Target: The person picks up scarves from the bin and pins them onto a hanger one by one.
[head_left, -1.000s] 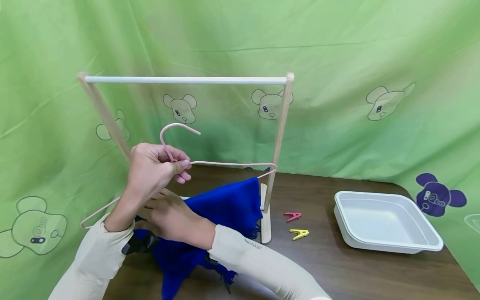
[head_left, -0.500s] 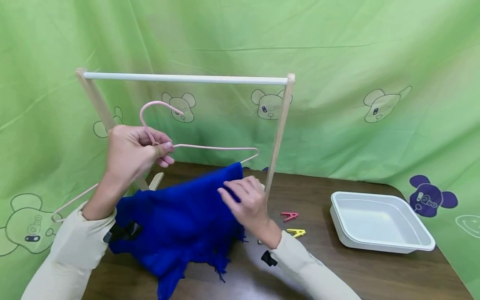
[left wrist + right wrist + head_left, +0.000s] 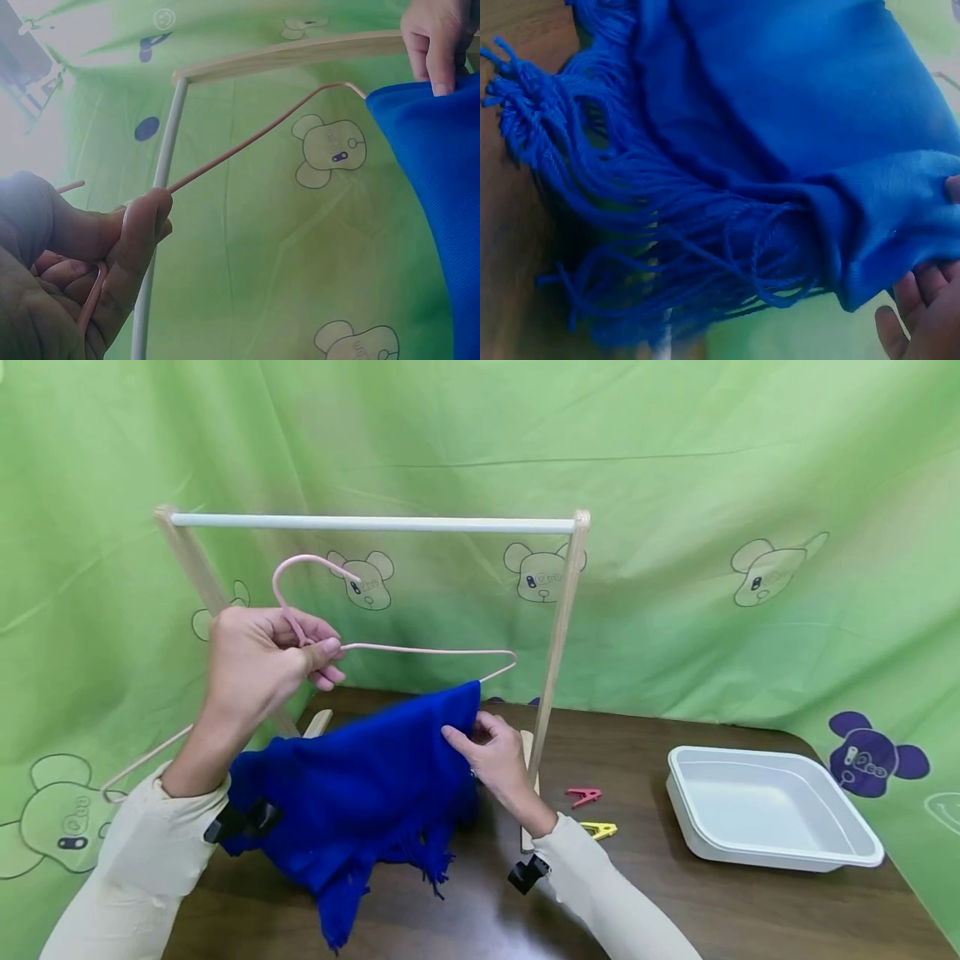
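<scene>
My left hand [image 3: 258, 672] grips a pink clothes hanger [image 3: 427, 651] just below its hook, in front of the rack. Over the hanger's bottom bar drapes a blue fringed scarf [image 3: 352, 777], its lower corner dangling close over the table. My right hand [image 3: 504, 764] pinches the scarf's right edge, thumb in front and fingers behind. In the right wrist view the scarf's folded layers and long fringe [image 3: 727, 247] show beside my fingers [image 3: 911, 300]. The left wrist view has the hanger wire [image 3: 247, 141] running from my left fingers to the scarf.
A wooden rack with a white rod [image 3: 375, 522] stands behind the hanger. To its right on the table [image 3: 637, 910] lie a red clothespin [image 3: 583, 796] and a yellow clothespin [image 3: 602, 831]. A white plastic tub [image 3: 693, 827] sits farther right. Green curtain surrounds the table.
My left hand has lifted the hanger and scarf up and to the left. My right hand has moved from beside my left wrist to the scarf's right edge and pinches it.
</scene>
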Demonstrator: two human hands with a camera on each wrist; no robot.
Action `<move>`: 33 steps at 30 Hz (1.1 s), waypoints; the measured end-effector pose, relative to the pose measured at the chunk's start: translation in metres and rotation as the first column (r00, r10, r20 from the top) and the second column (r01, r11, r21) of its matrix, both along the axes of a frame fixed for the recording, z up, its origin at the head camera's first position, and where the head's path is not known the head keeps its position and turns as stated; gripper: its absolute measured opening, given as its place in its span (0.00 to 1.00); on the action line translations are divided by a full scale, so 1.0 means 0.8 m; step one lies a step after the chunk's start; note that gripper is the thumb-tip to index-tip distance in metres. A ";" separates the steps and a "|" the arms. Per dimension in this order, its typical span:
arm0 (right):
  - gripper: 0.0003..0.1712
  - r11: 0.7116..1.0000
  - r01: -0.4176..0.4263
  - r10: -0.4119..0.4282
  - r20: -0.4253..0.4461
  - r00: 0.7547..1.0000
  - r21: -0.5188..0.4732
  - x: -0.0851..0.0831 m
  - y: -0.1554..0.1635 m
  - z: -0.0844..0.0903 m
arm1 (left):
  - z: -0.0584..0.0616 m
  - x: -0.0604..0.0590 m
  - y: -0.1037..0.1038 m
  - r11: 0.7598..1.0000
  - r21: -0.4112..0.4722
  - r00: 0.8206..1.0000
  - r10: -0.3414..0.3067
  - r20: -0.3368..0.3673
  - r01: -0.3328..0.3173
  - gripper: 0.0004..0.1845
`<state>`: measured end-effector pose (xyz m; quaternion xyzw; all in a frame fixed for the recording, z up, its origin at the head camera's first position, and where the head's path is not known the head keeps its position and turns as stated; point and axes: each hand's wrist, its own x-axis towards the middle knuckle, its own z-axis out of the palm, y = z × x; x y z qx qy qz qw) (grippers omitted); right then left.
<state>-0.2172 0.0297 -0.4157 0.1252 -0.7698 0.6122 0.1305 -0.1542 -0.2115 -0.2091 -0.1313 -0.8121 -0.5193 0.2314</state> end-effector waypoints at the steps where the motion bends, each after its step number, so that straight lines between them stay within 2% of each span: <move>1: 0.11 1.000 -0.010 0.010 0.019 1.000 0.007 -0.001 -0.001 -0.001 | -0.001 0.000 0.000 1.000 0.002 1.000 -0.002 0.002 0.002 0.06; 4: 0.12 0.998 -0.021 0.022 -0.019 1.000 0.059 0.000 -0.003 -0.003 | -0.004 0.000 -0.002 1.000 0.016 1.000 -0.005 0.013 0.005 0.06; 6: 0.19 0.987 0.032 -0.011 -0.131 0.991 0.160 0.003 -0.006 -0.005 | -0.006 -0.001 -0.002 1.000 0.015 1.000 -0.008 0.025 0.008 0.06; 7: 0.23 0.973 0.082 -0.034 -0.215 0.976 0.216 0.005 -0.007 -0.005 | -0.007 -0.001 -0.002 1.000 0.012 0.999 -0.009 0.033 0.008 0.07; 8: 0.26 0.954 0.141 -0.056 -0.304 0.951 0.266 0.008 -0.009 -0.005 | -0.008 -0.002 -0.002 1.000 0.005 0.999 -0.006 0.039 0.006 0.07; 10: 0.31 0.896 0.285 -0.100 -0.470 0.877 0.342 0.013 -0.012 -0.003 | -0.010 -0.003 -0.001 1.000 -0.013 0.999 0.000 0.049 0.000 0.06; 12: 0.32 0.848 0.378 -0.118 -0.565 0.817 0.370 0.016 -0.016 0.003 | -0.011 -0.005 -0.001 0.999 -0.031 0.998 0.012 0.055 -0.010 0.06; 13: 0.33 0.839 0.391 -0.112 -0.584 0.804 0.378 0.017 -0.017 0.007 | -0.011 -0.007 0.000 0.999 -0.037 0.998 0.017 0.056 -0.015 0.06; 14: 0.34 0.839 0.383 -0.098 -0.584 0.806 0.387 0.017 -0.017 0.011 | -0.012 -0.008 0.000 0.999 -0.042 0.998 0.022 0.059 -0.019 0.06; 15: 0.34 0.846 0.358 -0.080 -0.570 0.818 0.395 0.017 -0.017 0.016 | -0.013 -0.009 0.000 0.999 -0.042 0.998 0.023 0.065 -0.020 0.06; 19: 0.37 0.920 0.152 0.015 -0.419 0.908 0.362 0.014 -0.012 0.036 | -0.018 -0.012 -0.002 0.999 -0.041 0.995 0.021 0.093 -0.018 0.06; 21: 0.36 0.944 0.087 0.033 -0.357 0.934 0.317 0.012 -0.008 0.044 | -0.021 -0.012 -0.003 0.999 -0.041 0.994 0.023 0.106 -0.019 0.06; 24: 0.35 0.956 0.098 0.002 -0.340 0.940 0.278 0.010 -0.002 0.056 | -0.025 -0.012 -0.004 0.998 -0.048 0.994 0.035 0.104 -0.030 0.06; 28: 0.33 0.942 0.166 -0.050 -0.366 0.929 0.293 0.010 0.004 0.072 | -0.027 -0.011 -0.006 0.996 -0.073 0.994 0.063 0.091 -0.056 0.05; 31: 0.31 0.955 0.119 -0.031 -0.309 0.950 0.271 0.010 0.010 0.085 | -0.028 -0.012 -0.007 0.994 -0.087 0.993 0.073 0.088 -0.065 0.05; 33: 0.28 0.973 0.076 -0.017 -0.259 0.966 0.220 0.009 0.015 0.093 | -0.028 -0.012 -0.007 0.994 -0.085 0.993 0.075 0.092 -0.067 0.06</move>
